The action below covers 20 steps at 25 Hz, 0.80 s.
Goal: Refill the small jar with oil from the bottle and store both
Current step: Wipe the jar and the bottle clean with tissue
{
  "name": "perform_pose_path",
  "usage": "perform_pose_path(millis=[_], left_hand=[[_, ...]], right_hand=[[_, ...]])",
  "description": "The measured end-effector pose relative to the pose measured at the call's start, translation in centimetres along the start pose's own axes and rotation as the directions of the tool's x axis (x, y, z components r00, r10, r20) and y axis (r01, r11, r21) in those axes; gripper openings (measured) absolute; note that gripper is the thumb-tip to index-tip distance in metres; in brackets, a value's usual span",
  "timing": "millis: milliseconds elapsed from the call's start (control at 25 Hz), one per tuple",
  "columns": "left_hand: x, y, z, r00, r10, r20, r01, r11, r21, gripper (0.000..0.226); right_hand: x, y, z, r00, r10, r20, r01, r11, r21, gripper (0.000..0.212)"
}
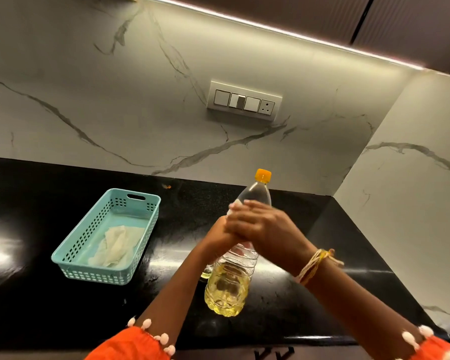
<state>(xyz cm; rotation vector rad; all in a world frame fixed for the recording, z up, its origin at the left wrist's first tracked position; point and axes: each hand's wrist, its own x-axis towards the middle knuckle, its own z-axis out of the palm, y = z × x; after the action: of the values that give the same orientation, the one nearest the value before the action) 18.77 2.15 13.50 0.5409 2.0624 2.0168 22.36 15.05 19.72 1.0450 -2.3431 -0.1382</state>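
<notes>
Nearest you, at six o'clock, your orange sleeves [130, 344] with white pom-pom trim frame the bottom of the view, and both forearms reach forward over the black bench [50, 307]. Your right wrist carries a band of yellow and cream thread [315, 263]. Just past the forearms, near the middle of the view, the oil bottle [229, 287] stands on the bench, leaning slightly toward one o'clock, with yellow oil filling only its lower part and its orange cap [263, 175] screwed on top. Your right hand [260, 227] wraps its grip around the bottle's clear middle, fingers curled across the front. Your left hand [218, 229] sits tucked behind the right one against the bottle; a bit of white material [235, 205] shows at the fingertips, and you cannot tell how tightly that grip closes. Touching the bottle's left side, low at seven o'clock from your hands, a sliver of the small jar [206, 272] peeks out, mostly hidden. Toward nine o'clock, well apart, a teal perforated basket [94, 274] holds a crumpled white cloth [117, 246]. Farthest, at twelve o'clock, a switch panel [243, 101] sits on the marble wall.
</notes>
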Motion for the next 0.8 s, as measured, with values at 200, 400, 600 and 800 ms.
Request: perform_pose_path(millis=[200,400,600,800], left_hand=[[0.1,0.1,-1.4,0.991,-0.014,0.133,0.020,0.999,-0.043,0.007],[0.4,-0.4,-1.2,0.992,0.003,0.124,0.018,0.986,-0.166,0.021],[0.8,-1.3,-2.0,0.985,-0.004,0.174,0.046,0.971,-0.234,0.044],[1.1,-0.6,-1.1,0.985,-0.029,0.169,0.068,0.971,-0.229,0.056]], right_hand=[[-0.9,0.4,-1.2,0.995,0.069,-0.076,-0.074,0.994,-0.074,0.038],[-2.4,0.3,1.1,0.915,0.316,-0.251,-0.311,0.949,0.057,0.047],[-5.2,0.1,3.2,0.923,0.216,-0.319,-0.182,0.974,0.132,0.051],[-2.7,1.5,2.9,0.711,0.611,-0.348,-0.417,0.765,0.490,0.043]])
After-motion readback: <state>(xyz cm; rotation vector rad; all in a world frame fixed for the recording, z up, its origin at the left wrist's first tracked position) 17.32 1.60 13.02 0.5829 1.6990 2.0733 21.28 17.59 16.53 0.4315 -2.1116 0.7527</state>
